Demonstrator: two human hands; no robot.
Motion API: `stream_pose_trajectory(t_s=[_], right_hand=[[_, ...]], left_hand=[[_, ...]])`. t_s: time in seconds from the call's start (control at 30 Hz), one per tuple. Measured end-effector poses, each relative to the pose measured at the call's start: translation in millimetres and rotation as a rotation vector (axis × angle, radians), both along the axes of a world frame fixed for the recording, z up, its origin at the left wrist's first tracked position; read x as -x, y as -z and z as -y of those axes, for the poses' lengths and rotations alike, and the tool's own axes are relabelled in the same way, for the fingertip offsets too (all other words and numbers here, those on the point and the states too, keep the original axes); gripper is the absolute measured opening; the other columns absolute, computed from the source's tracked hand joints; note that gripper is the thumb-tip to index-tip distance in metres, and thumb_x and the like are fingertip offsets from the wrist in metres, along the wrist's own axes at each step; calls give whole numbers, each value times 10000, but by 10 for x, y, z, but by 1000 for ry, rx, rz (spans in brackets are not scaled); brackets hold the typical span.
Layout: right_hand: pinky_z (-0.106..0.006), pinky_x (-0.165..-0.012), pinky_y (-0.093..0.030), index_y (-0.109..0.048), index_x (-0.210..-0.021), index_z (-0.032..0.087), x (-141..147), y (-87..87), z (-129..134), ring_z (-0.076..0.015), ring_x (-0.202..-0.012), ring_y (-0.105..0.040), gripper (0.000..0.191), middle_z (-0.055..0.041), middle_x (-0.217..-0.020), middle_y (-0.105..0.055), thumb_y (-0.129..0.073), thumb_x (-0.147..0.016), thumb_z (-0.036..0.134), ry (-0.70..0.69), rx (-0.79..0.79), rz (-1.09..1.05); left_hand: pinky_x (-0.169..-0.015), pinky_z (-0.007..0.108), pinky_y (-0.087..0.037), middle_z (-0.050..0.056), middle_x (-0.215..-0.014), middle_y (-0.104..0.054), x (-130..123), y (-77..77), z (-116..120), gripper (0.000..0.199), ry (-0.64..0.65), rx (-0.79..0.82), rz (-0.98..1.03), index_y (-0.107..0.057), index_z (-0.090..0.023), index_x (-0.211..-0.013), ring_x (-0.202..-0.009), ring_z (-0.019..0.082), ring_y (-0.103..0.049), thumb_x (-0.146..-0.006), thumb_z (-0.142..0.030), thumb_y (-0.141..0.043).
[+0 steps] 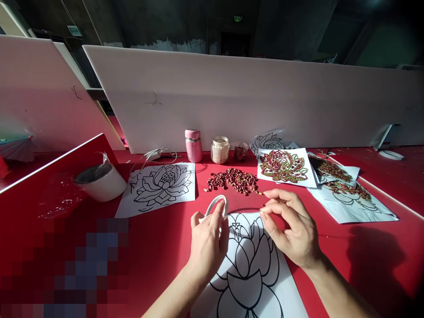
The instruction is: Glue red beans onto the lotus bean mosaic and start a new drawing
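My left hand [209,245] is closed round a narrow white ring that looks like a roll of tape [212,204], its rim showing above the fingers. To its right, my right hand [294,227] is raised with thumb and fingertips brought together in a pinch. Whatever lies between those fingertips is too small to make out. Under both hands a white sheet with a black-line lotus drawing [247,287] lies on the red table. Just beyond the hands is a loose pile of dark red beans [233,180], a few strays close to my right fingertips.
Behind the beans stand a pink flask [193,146], a jar of pale grains [220,150] and a small container of dark beans [240,151]. Another lotus drawing [165,183] and a large tape roll [102,181] lie left. Bean-covered pictures [286,165] lie right, before a white partition [248,97].
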State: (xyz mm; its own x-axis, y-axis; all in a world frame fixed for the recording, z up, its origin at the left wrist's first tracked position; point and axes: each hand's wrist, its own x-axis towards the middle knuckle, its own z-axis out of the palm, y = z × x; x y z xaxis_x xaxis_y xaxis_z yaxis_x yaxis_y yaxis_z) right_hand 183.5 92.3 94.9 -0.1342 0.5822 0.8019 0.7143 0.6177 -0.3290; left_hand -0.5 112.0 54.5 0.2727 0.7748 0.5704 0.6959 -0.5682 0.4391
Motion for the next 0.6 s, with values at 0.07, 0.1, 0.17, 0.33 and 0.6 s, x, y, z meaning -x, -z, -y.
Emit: stream_pose_trajectory(t_s=[0.07,0.1,0.17,0.33,0.6], right_hand=[[-300,-746,-467,-562,-801,168,-4,-96,58,-127,-813,-546,71,-54,-1045,-506,-561,-771,104,-6,4,44],[-298,-745,-467,-562,-804,168,-5,-136,78,-127,-815,-546,71,-52,-1044,-510,-559,-774,105,-11,11,55],[-291,-750,-464,-555,-811,169,-9,-193,103,-134,-845,-543,69,-50,-1022,-519,-549,-784,105,-24,30,48],[-271,-787,-442,-537,-811,172,-23,-218,121,-144,-913,-530,47,-52,-975,-525,-527,-816,126,-27,118,-40],[-273,-821,-430,-533,-834,182,-18,-320,139,-145,-930,-531,48,-44,-980,-537,-513,-829,139,-44,149,-61]], left_hand=[[-711,340,-377,-44,-567,-538,23,-35,27,374,36,154,136,-390,-143,-1231,-511,102,-464,-862,-205,-375],[-654,312,-396,-44,-570,-519,35,-55,46,375,63,258,231,-399,-151,-1228,-510,102,-460,-864,-241,-379],[-537,254,-395,-39,-597,-484,58,-102,91,382,135,487,440,-423,-171,-1212,-512,97,-455,-860,-317,-397],[-474,211,-374,-28,-637,-488,115,-264,212,416,208,802,809,-492,-169,-1156,-483,65,-420,-809,-397,-496],[-461,178,-234,3,-630,-565,202,-417,372,418,348,1298,1070,-511,-194,-1138,-469,30,-328,-771,-381,-583]])
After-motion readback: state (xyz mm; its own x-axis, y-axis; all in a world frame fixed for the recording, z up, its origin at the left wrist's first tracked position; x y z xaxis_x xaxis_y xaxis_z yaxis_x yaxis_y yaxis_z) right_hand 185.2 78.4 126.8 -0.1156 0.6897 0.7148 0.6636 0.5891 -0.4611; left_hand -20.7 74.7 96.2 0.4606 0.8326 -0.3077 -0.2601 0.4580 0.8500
